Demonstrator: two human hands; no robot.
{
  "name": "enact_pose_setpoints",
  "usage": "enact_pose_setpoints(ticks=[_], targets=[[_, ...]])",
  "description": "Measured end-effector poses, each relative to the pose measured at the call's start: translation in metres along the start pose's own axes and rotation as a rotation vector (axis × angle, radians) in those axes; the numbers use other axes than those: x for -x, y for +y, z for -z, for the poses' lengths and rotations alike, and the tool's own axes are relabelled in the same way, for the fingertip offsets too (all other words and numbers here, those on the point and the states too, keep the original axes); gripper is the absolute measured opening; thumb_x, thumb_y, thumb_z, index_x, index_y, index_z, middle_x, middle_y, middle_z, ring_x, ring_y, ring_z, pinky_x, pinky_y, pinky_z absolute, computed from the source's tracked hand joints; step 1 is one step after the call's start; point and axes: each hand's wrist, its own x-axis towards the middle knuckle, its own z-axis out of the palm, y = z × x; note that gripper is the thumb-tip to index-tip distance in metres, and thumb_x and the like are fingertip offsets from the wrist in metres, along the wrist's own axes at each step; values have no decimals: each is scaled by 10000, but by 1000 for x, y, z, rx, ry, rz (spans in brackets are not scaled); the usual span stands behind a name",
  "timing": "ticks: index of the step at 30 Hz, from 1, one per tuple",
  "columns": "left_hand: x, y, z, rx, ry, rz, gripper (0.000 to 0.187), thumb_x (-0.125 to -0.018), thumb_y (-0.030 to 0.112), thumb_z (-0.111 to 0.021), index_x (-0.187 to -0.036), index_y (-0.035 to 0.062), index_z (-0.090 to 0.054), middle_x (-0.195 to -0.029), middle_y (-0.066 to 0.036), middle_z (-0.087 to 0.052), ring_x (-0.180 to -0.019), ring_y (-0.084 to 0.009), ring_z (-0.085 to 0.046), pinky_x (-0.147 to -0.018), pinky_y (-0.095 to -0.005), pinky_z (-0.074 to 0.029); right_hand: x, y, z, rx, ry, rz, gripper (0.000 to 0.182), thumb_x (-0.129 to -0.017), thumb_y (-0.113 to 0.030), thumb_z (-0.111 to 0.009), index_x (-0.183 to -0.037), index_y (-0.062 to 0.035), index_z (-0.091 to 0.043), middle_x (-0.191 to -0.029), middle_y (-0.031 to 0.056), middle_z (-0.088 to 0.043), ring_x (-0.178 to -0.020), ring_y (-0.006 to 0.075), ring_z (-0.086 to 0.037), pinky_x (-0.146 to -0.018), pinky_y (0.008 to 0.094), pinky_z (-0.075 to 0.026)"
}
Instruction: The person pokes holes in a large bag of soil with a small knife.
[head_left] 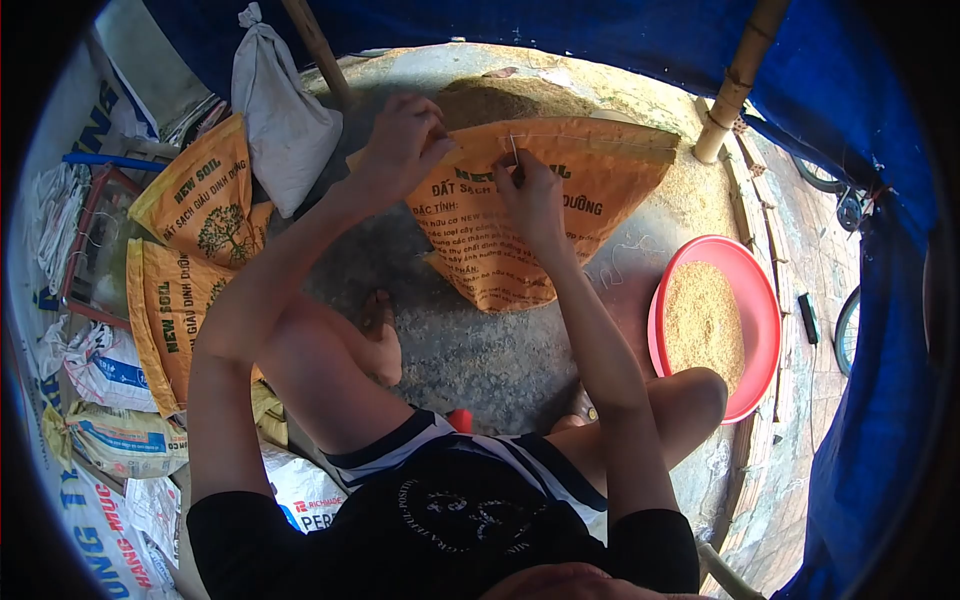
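Note:
An orange printed sack [490, 245] lies ahead of me, its upper edge running left to right with a pale thread along it. My right hand [531, 186] is at the sack's upper part, fingers pinched on a thin pale needle-like tool [514, 145] that points up at the edge. At the sack's upper left corner is my left hand [405, 140], its fingers curled together; what they hold, if anything, is too small to name. The lower end of the sack narrows toward the floor between my legs.
At the right stands a pink basin [768, 330] of yellowish grain-like material. Filled orange sacks [200, 190] and a tied white sack [285, 110] are on the left. Bamboo poles [740, 85] and blue tarpaulin [640, 35] bound the far side. A black object [808, 318] lies beyond the basin.

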Motion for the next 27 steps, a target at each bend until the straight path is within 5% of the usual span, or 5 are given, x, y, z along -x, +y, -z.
enact_pose_setpoints(ticks=[7,9,18,25,27], targets=[[0,2,-6,103,95,-16,260,-816,261,-579,-763,9,-616,-1050,-111,-536,-1087,-285,-413,-908,-402,-332,2,-7,-3,-194,-54,6,179,-810,-134,-585,-832,43,-582,-645,151,-595,-575,235,-593,-548,335,-448],[2,11,-6,-88,121,-87,268,-796,291,-604,-747,27,-610,-1106,-110,-500,-1140,-282,-381,-933,-430,-299,2,-7,-3,-202,-36,20,181,-809,-135,-586,-827,45,-581,-633,149,-588,-562,228,-584,-543,334,-442],[-7,22,-19,-196,200,-232,221,-678,203,-713,-792,63,-585,-1142,-96,-453,-1201,-281,-333,-1023,-509,-216,3,-11,2,-202,-27,17,174,-805,-129,-587,-827,44,-584,-622,158,-579,-550,247,-580,-536,334,-441],[-9,23,-17,-104,173,-175,155,-702,185,-687,-714,55,-604,-1152,-88,-478,-1181,-286,-355,-1000,-463,-262,1,-11,7,-208,-28,-39,178,-807,-137,-586,-860,32,-611,-620,129,-585,-555,191,-579,-533,311,-441],[-4,26,-17,149,14,-26,110,-683,140,-696,-719,71,-619,-1204,-73,-462,-1188,-289,-359,-994,-407,-275,0,-8,5,-250,-15,-58,180,-808,-140,-587,-866,27,-622,-614,113,-586,-554,167,-575,-531,303,-440]])
